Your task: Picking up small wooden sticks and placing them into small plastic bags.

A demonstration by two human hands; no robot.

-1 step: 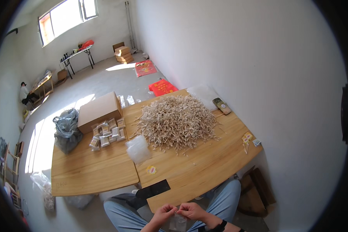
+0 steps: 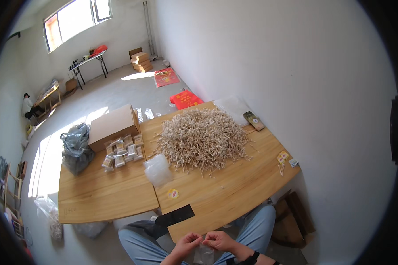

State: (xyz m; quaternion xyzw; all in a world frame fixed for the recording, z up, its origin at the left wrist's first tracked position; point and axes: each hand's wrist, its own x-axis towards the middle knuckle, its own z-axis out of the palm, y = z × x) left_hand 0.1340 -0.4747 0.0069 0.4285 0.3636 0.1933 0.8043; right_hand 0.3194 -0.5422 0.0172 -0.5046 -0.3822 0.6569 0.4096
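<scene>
1. Where bunched at the left corner of a pale wooden table (image 2: 110,198), showing as a crumpled grey plastic bag (image 2: 77,152).
2. Set just right of it: a brown rectangular cardboard box (image 2: 114,126); clustered in front, small clear packets of pale sticks (image 2: 124,152).
3. Lying farther right: a loose stack of clear flat plastic bags (image 2: 158,171); nearer, a small yellow-and-white card (image 2: 173,194); at the near edge, a flat black strip (image 2: 176,216).
4. Held low at the near edge, over the lap: a bare left hand (image 2: 189,242), thumb and fingers pinched on the top of a small clear plastic bag (image 2: 203,256), hanging below the fingertips.
5. Heaped behind, on the tabletop: a broad mound of short pale sticks with whitish tips (image 2: 203,139).
6. Close beside the left: a bare right hand (image 2: 219,241), likewise pinched on the bag's top, fingertips nearly meeting.
7. Resting at the far right edge: a dark, gold-patterned rectangular phone (image 2: 254,121), beside a clear plastic sheet (image 2: 230,108).
</scene>
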